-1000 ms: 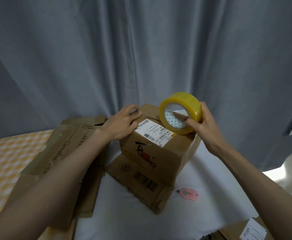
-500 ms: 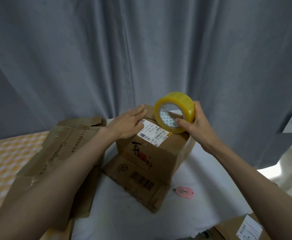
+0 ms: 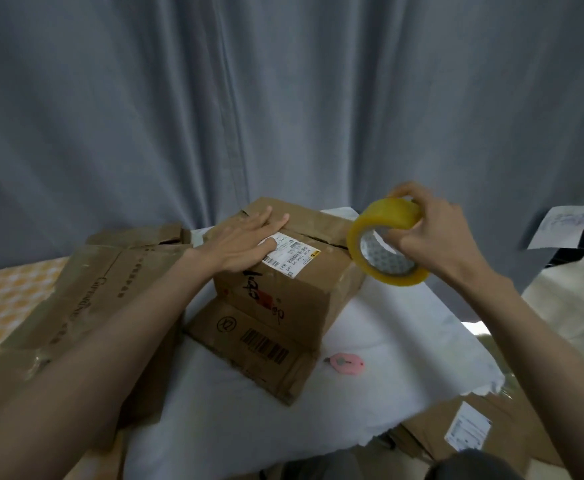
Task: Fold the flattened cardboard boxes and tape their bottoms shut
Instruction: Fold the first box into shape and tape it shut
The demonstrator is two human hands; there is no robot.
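**Grip on tape roll, flaps pinned — taping step about to start**

Right hand [image 3: 432,233] grip: fingers wrapped over the rim of the yellow roll of clear packing tape [image 3: 386,240], thumb inside the core. Roll is held in the air just off the right edge of the brown cardboard box [image 3: 283,271], not touching it. Can't tell whether a free tape end is peeled or stuck down anywhere.

Left hand [image 3: 245,242] is flat, fingers spread, palm pressing the folded flaps down next to the white shipping label [image 3: 290,253]. Centre seam between the flaps looks open and untaped on the right side.

Box sits upside-down on a white-covered worktop [image 3: 370,368], one loose flap with a barcode splayed toward the camera. Flattened brown cardboard sheets [image 3: 86,299] lie stacked to the left — more to do. Small pink box cutter [image 3: 346,362] lies on the worktop just right of the box.

Step, as I read it: folding done on this box, sealing not begun. Next move needs the tape end anchored on one side wall, then pulled along the seam while the left hand keeps the flaps level; cutter is within reach for the cut.
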